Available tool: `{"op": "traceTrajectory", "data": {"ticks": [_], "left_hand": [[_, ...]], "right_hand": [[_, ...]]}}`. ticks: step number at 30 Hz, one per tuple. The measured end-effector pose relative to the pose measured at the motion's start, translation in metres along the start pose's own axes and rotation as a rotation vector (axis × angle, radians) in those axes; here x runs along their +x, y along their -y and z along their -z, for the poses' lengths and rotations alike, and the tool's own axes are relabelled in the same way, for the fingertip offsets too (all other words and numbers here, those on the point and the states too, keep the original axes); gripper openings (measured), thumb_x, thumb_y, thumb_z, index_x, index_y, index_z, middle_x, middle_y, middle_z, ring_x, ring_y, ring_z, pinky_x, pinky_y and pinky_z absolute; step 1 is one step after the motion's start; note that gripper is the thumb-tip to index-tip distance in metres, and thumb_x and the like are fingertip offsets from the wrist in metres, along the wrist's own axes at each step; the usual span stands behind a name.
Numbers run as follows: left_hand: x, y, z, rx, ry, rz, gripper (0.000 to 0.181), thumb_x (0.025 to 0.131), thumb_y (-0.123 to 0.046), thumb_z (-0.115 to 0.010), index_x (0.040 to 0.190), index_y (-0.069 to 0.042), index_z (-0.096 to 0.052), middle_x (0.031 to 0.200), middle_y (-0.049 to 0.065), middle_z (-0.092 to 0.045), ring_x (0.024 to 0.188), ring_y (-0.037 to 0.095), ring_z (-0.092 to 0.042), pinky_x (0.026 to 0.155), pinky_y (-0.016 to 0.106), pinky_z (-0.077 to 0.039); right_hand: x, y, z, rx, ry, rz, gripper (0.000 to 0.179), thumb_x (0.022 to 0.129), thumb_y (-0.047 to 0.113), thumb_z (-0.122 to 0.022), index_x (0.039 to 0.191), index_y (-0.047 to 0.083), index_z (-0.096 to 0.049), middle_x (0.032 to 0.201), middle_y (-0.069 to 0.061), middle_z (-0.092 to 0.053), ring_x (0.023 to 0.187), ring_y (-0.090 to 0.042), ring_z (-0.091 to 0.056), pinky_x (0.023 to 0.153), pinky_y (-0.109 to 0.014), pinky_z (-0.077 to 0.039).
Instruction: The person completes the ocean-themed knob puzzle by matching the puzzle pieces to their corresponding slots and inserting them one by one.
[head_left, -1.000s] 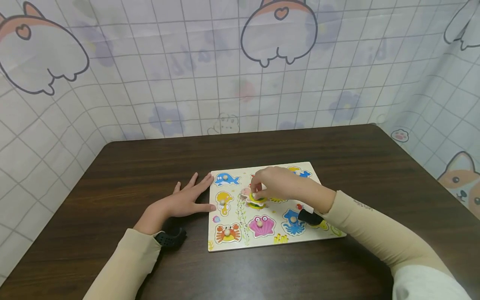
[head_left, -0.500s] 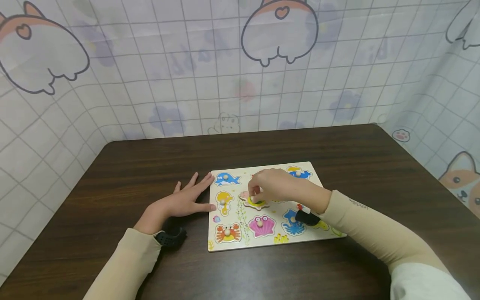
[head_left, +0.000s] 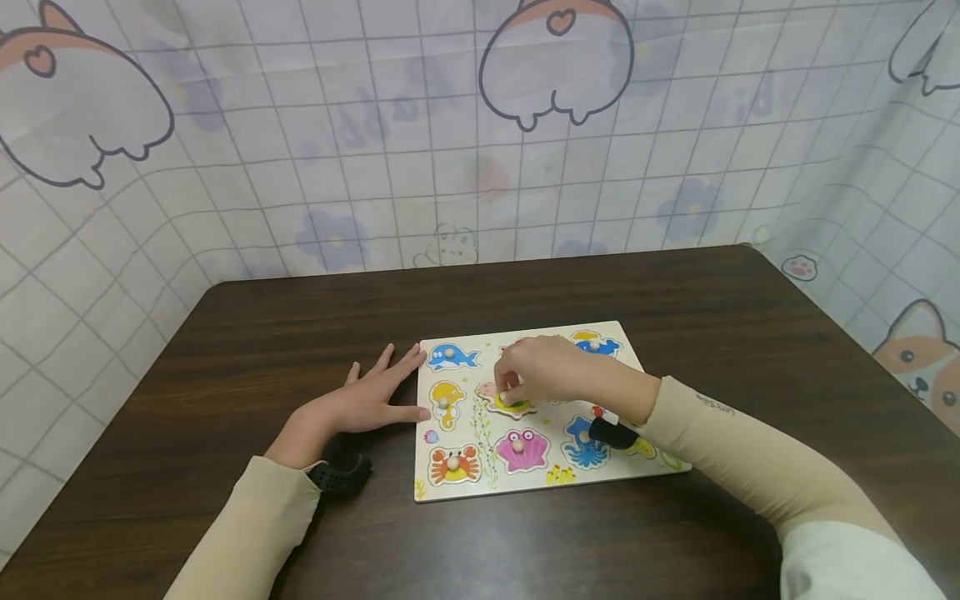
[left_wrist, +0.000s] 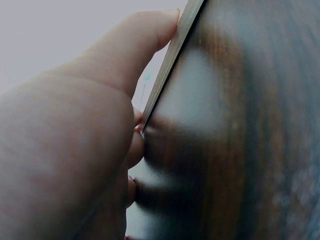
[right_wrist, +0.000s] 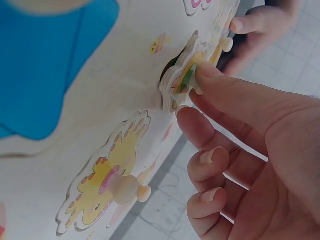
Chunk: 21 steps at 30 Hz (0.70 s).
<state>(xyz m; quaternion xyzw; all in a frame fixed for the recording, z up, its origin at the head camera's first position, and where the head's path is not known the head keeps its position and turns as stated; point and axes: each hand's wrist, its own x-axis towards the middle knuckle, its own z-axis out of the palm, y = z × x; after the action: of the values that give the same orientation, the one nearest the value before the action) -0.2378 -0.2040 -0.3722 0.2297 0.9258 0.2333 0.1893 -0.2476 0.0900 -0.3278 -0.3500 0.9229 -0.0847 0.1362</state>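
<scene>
My right hand (head_left: pixel 547 367) pinches the knob of a turtle puzzle piece (head_left: pixel 517 407) between thumb and index finger, over the middle of a wooden peg puzzle board (head_left: pixel 465 435). In the right wrist view the turtle piece (right_wrist: pixel 181 82) sits partly proud of the board, with a dark gap of recess along one edge. The other fingers of that hand curl loosely beside it. My left hand (head_left: pixel 363 404) lies at the board's left edge, fingers spread, thumb and fingertips touching the rim. From the left wrist, the thumb (left_wrist: pixel 145 32) shows against the board's side.
Other knobbed pieces sit in the board: a dolphin (head_left: pixel 452 357), seahorse (head_left: pixel 447 403), crab (head_left: pixel 455 464), pink shell (head_left: pixel 522 451), octopus (head_left: pixel 585 442) and blue whale (head_left: pixel 597 345). Brown table (head_left: pixel 315 321) surrounds the board, and a patterned curtain (head_left: pixel 405 200) hangs behind.
The turtle piece has gone from tilted and raised to lying nearly flat at its recess, turned a little. My right hand shifted slightly left with it; the left hand stayed put.
</scene>
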Motion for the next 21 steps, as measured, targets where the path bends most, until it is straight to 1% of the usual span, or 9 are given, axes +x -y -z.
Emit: {"op": "traceTrajectory", "data": {"ticks": [12, 17, 19, 21], "left_hand": [[-0.002, 0.0, -0.001, 0.004, -0.005, 0.001, 0.1, 0.095, -0.058, -0.066, 0.167, -0.015, -0.011, 0.172, 0.009, -0.004, 0.155, 0.041, 0.01, 0.111, 0.074, 0.009], [0.001, 0.0, -0.001, 0.003, -0.005, -0.005, 0.1, 0.095, -0.059, -0.065, 0.167, -0.016, -0.011, 0.172, 0.009, -0.003, 0.155, 0.041, 0.01, 0.111, 0.074, 0.009], [0.002, 0.001, 0.0, 0.006, -0.004, -0.004, 0.099, 0.095, -0.059, -0.065, 0.167, -0.016, -0.011, 0.172, 0.009, -0.003, 0.155, 0.041, 0.01, 0.111, 0.074, 0.009], [0.003, 0.002, 0.001, 0.012, 0.0, -0.003, 0.1, 0.096, -0.059, -0.064, 0.167, -0.015, -0.01, 0.172, 0.009, -0.003, 0.155, 0.041, 0.01, 0.111, 0.074, 0.01]], "right_hand": [[0.001, 0.005, -0.003, -0.037, 0.003, 0.003, 0.008, 0.09, 0.028, -0.082, 0.094, 0.022, -0.078, 0.08, 0.012, -0.062, 0.081, -0.011, -0.055, 0.067, -0.029, -0.046], [-0.001, 0.001, -0.001, -0.032, 0.005, 0.008, 0.009, 0.091, 0.028, -0.081, 0.097, 0.021, -0.078, 0.08, 0.012, -0.063, 0.078, -0.01, -0.055, 0.067, -0.028, -0.046], [-0.003, -0.002, 0.001, -0.02, -0.008, 0.013, 0.01, 0.093, 0.029, -0.08, 0.099, 0.021, -0.078, 0.081, 0.012, -0.064, 0.077, -0.01, -0.056, 0.067, -0.028, -0.046], [-0.007, -0.006, 0.003, -0.001, -0.049, 0.022, 0.014, 0.093, 0.029, -0.079, 0.103, 0.02, -0.079, 0.084, 0.012, -0.066, 0.08, -0.011, -0.058, 0.067, -0.028, -0.047]]}}
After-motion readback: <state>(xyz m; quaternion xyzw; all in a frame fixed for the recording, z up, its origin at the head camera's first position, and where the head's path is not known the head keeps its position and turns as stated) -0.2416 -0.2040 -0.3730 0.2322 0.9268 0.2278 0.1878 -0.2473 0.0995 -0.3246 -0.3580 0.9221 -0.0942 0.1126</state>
